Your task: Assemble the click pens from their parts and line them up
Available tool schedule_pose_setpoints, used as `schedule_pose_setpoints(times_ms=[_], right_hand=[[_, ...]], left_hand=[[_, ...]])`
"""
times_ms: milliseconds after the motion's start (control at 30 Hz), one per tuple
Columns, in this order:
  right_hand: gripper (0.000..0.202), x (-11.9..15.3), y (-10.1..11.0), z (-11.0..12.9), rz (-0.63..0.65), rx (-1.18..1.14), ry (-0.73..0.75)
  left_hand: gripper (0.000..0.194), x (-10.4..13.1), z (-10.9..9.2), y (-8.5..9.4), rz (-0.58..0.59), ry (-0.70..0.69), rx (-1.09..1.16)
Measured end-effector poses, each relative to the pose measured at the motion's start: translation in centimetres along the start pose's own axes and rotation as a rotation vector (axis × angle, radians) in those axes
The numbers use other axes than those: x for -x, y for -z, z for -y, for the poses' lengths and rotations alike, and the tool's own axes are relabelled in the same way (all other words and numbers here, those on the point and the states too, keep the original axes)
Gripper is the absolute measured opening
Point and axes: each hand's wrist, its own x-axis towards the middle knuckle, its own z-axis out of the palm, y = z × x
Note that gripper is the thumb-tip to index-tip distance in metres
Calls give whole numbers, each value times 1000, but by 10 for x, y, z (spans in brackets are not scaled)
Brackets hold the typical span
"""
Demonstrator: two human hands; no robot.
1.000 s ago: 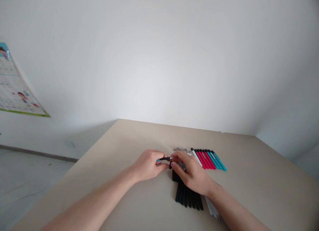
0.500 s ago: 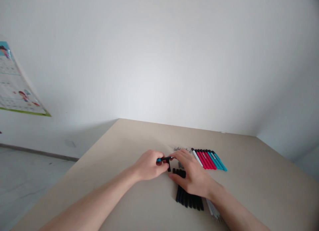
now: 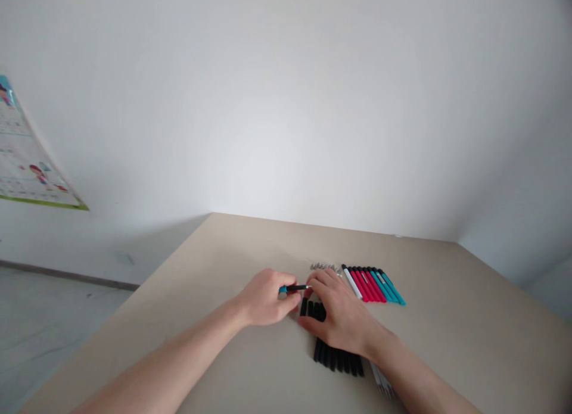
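Note:
My left hand (image 3: 268, 298) is closed on a pen (image 3: 294, 288) with a blue body and a black front section, its pale tip pointing right. My right hand (image 3: 337, 310) reaches in from the right, with its fingertips close to that tip. Whether they touch it I cannot tell. Between my right thumb and forefinger shows a short black tube (image 3: 304, 307), apparently pinched there; its lower end is hidden by the thumb. Under this hand lies a row of black tubes (image 3: 337, 360), partly covered by the palm.
Behind my right hand lie coiled springs (image 3: 325, 267) and a row of white, red and blue pens (image 3: 375, 285) with black ends. Thin white refills (image 3: 382, 381) stick out under my right wrist. The beige table (image 3: 250, 241) meets a white wall; a poster (image 3: 36, 164) hangs left.
The black tube has shifted down, away from the pen, and is now partly behind my right thumb. My right hand has moved slightly left. My left hand still grips the pen.

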Motion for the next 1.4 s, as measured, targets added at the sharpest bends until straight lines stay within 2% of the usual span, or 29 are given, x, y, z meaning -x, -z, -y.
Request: schedule_pose_setpoints(times_ms=[133, 400, 600, 700, 767, 867, 967, 1100, 1400], right_hand=[[22, 0, 0, 0, 20, 22, 10], [22, 0, 0, -1, 24, 22, 19], [16, -2, 6, 0, -74, -60, 54], [24, -4, 7, 1, -101, -105, 74], [33, -5, 5, 0, -114, -113, 79], [39, -7, 3, -2, -163, -118, 32], [40, -8, 2, -4, -176, -162, -52], [42, -8, 0, -7, -137, -244, -93], [42, -6, 2, -6, -136, -301, -94]], left_hand=[[15, 1, -1, 0, 23, -26, -6], [16, 2, -4, 0, 34, -26, -22], [17, 2, -5, 1, 21, -47, -50], [27, 3, -6, 1, 26, -94, -16], [23, 3, -6, -1, -8, -118, 16], [5, 0, -1, -6, -139, -93, 55], [12, -4, 5, -9, -228, -85, 61], [10, -4, 7, -10, -197, -153, 62], [27, -3, -1, -8, -88, -162, 17]])
